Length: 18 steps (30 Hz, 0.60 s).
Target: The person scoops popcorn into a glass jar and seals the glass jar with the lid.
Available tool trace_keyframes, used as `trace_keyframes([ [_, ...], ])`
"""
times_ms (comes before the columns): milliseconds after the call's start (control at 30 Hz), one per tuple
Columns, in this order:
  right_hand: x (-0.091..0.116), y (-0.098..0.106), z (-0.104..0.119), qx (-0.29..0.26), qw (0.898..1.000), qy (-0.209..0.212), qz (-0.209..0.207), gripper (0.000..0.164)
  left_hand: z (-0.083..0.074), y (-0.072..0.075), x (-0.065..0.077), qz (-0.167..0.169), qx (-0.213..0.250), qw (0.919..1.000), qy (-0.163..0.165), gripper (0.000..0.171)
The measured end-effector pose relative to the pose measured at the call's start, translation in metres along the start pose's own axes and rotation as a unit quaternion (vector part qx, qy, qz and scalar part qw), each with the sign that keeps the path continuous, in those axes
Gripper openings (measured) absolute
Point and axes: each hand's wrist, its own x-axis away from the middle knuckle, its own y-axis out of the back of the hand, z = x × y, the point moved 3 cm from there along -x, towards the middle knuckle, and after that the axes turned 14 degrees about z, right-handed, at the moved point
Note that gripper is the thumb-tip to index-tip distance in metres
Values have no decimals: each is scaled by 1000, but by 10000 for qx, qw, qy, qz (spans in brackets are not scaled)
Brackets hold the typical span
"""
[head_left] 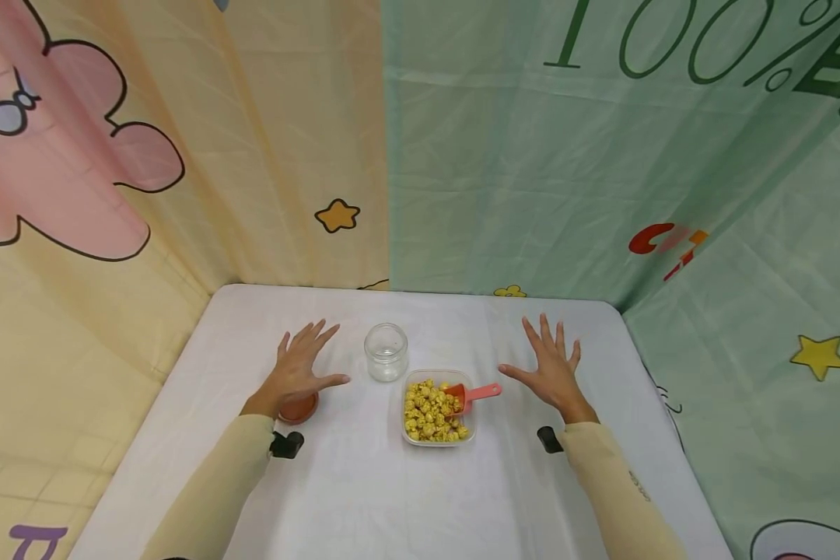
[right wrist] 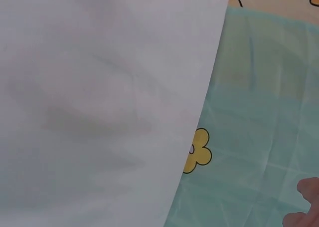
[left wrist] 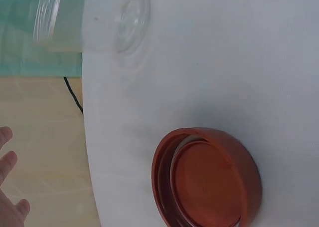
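My left hand [head_left: 299, 369] hovers with spread fingers on the left of the table, holding nothing. Partly hidden beneath it is a reddish-brown round lid [head_left: 299, 409], whose hollow inside faces up in the left wrist view. A clear glass jar [head_left: 386, 354] stands uncovered to the right of that hand. In the middle, a clear square plastic tub [head_left: 438, 444] holds yellow popcorn [head_left: 428, 408]. A pink-red scoop [head_left: 485, 392] rests in the popcorn, its handle sticking out to the right. Past the handle, my right hand [head_left: 550, 372] is held up with fingers spread and nothing in it.
A white cloth covers the table [head_left: 378, 505]. Printed curtains, a yellow one [head_left: 280, 155] and a green one [head_left: 462, 155], hang close behind its far edge and along both sides. Each wrist carries a small black camera.
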Motion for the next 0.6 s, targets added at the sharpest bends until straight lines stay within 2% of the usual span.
trace_keyframes([
  [300,2,-9,-1,-497,9980,374,-148,97,2,-11,5,-57,365,9990,-266,97],
  [500,7,-14,0,-896,9947,503,-76,90,0,-19,7,45,732,9970,-250,95],
  [600,9,-16,2,-1056,9930,520,-40,88,-1,-24,9,-17,873,9959,-238,95],
])
